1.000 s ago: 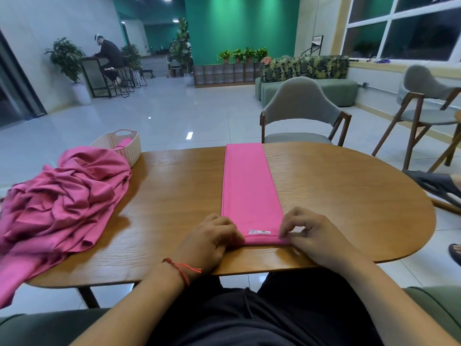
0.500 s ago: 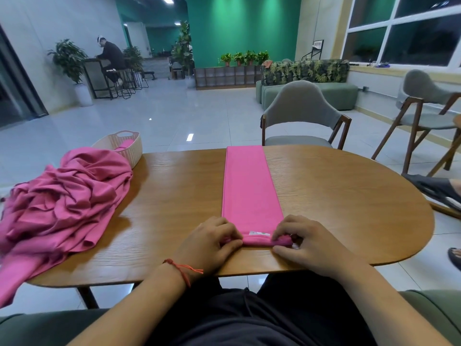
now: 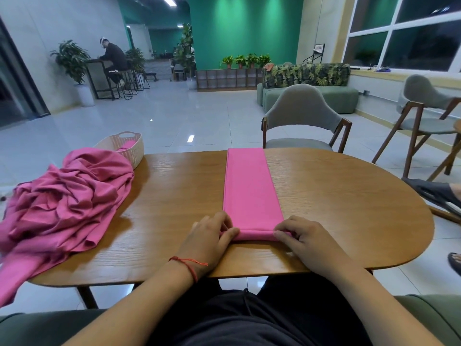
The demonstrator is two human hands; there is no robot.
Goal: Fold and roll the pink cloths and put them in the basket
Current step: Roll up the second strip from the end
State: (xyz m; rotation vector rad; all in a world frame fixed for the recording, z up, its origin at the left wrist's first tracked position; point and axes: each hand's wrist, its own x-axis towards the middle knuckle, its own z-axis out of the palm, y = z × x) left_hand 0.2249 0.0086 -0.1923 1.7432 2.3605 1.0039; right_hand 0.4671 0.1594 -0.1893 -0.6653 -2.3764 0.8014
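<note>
Both hands pinch the rolled near end of the folded pink cloth strip (image 3: 252,188) at lower centre, left hand (image 3: 212,236) and right hand (image 3: 303,237) at either corner. Its long axis runs straight away up-frame, so the roll goes forward.

Both forearms reach forward side by side, knuckles up. The left hand (image 3: 212,240), a red string (image 3: 189,264) round its wrist, curls its fingers over the left end of the pink cloth (image 3: 252,191) where it is rolled. The right hand (image 3: 303,239) pinches the right end, and both thumbs point inward.
</note>
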